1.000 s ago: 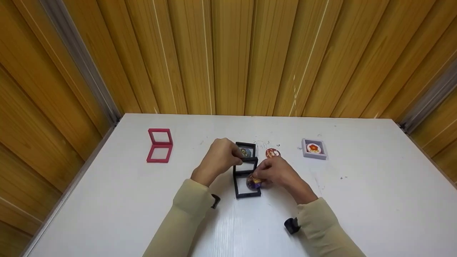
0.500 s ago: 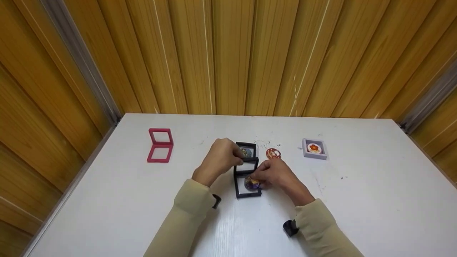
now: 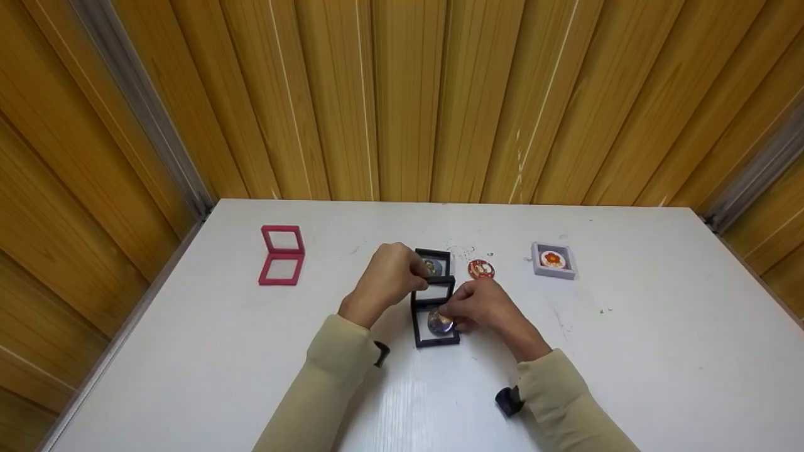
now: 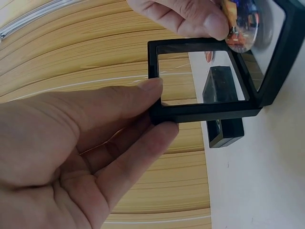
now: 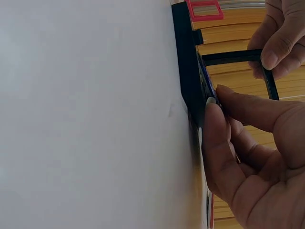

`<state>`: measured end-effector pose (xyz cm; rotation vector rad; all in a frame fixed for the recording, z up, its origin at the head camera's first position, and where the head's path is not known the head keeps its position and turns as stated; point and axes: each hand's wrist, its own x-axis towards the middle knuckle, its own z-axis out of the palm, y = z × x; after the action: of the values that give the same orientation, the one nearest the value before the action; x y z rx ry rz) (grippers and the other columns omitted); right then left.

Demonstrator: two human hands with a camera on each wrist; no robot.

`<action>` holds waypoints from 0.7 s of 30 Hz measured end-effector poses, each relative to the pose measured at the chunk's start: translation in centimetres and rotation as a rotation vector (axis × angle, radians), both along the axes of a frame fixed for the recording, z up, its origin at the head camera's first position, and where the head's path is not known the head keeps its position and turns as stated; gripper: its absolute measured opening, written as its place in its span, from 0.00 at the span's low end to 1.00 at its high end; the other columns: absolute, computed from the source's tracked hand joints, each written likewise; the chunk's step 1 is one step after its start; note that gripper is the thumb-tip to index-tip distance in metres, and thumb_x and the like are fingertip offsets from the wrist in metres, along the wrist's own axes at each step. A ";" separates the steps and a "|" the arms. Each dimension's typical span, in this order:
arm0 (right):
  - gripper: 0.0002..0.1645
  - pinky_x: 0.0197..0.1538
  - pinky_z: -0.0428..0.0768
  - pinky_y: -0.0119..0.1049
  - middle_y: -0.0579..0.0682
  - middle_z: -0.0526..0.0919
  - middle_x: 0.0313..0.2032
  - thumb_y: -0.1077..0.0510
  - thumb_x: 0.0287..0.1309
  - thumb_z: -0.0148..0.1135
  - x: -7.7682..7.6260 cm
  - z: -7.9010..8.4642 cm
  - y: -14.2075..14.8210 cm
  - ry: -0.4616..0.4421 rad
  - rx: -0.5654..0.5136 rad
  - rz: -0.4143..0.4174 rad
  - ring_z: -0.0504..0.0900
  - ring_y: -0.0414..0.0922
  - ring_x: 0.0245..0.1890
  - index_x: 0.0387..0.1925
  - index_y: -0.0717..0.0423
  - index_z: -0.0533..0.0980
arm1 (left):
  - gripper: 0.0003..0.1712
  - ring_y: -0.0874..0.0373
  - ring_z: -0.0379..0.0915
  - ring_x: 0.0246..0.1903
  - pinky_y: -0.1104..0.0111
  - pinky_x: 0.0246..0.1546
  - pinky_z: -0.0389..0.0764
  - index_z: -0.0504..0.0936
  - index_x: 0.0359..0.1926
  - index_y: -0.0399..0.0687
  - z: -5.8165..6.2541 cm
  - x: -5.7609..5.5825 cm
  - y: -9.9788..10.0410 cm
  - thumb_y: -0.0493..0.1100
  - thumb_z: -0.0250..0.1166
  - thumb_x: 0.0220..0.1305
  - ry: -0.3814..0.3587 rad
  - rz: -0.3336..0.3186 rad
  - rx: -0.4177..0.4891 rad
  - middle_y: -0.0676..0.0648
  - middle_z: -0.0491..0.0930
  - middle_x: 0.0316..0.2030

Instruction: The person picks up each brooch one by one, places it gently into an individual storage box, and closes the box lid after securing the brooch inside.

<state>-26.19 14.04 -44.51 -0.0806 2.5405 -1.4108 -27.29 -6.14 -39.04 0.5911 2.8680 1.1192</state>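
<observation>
An unfolded black hinged display frame (image 3: 436, 343) has its lower half on the white table. My left hand (image 3: 389, 276) pinches a corner of the raised half between thumb and fingers, as the left wrist view shows on the frame's rim (image 4: 205, 113). Between thumb and fingers, my right hand (image 3: 491, 307) holds a shiny round badge (image 3: 440, 322) over the lower half. Seen in the right wrist view, the badge is tilted at the black frame (image 5: 187, 52), and its far side is hidden. Whether it touches the clear film I cannot tell.
Just behind stands another black frame (image 3: 432, 253) with a round badge inside. A red and white badge (image 3: 481, 269) lies to its right. Farther right sits a pale lilac frame (image 3: 555, 274) holding a flower badge. At left, an unfolded pink frame (image 3: 281, 255) rests on the table (image 3: 188, 370).
My right hand has moved slightly left, bringing the badge farther over the lower half of the black frame. The badge's tilt has changed. My left hand stays in place.
</observation>
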 end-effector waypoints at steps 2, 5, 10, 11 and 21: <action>0.07 0.28 0.79 0.29 0.46 0.88 0.26 0.62 0.53 0.81 0.0 0.0 0.0 -0.003 -0.007 -0.002 0.82 0.39 0.21 0.27 0.58 0.87 | 0.05 0.62 0.79 0.30 0.69 0.32 0.82 0.94 0.36 0.39 0.1 0.0 0.0 0.29 0.79 0.58 -0.003 0.000 0.000 0.48 0.90 0.31; 0.07 0.27 0.78 0.29 0.46 0.87 0.25 0.61 0.52 0.81 0.0 0.0 -0.1 -0.002 -0.001 -0.005 0.82 0.39 0.20 0.26 0.58 0.87 | 0.05 0.62 0.79 0.30 0.70 0.32 0.81 0.94 0.36 0.39 0.1 0.0 0.1 0.29 0.79 0.58 -0.008 0.001 -0.004 0.49 0.90 0.32; 0.08 0.27 0.79 0.29 0.46 0.87 0.25 0.62 0.52 0.81 0.0 0.0 -0.1 -0.010 0.002 -0.014 0.82 0.39 0.21 0.26 0.58 0.87 | 0.06 0.63 0.79 0.31 0.70 0.33 0.81 0.94 0.37 0.40 0.0 -0.1 0.1 0.30 0.79 0.58 -0.007 0.002 -0.010 0.48 0.90 0.32; 0.08 0.27 0.79 0.29 0.46 0.87 0.25 0.62 0.52 0.81 0.0 0.0 -0.1 -0.013 0.004 -0.018 0.82 0.39 0.21 0.26 0.58 0.87 | 0.06 0.63 0.79 0.31 0.70 0.33 0.81 0.94 0.37 0.40 0.0 -0.1 0.1 0.30 0.79 0.58 -0.006 0.002 -0.012 0.48 0.90 0.33; 0.09 0.26 0.79 0.29 0.48 0.87 0.25 0.61 0.53 0.82 0.0 -0.1 -0.3 -0.024 0.029 -0.028 0.82 0.40 0.22 0.26 0.59 0.87 | 0.06 0.62 0.79 0.30 0.69 0.33 0.82 0.94 0.37 0.40 0.0 -0.1 0.2 0.30 0.79 0.59 -0.011 0.009 -0.016 0.48 0.90 0.33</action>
<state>-26.21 13.79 -44.58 -0.0228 2.5519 -1.3765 -27.38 -5.94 -39.09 0.5700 2.8711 1.0959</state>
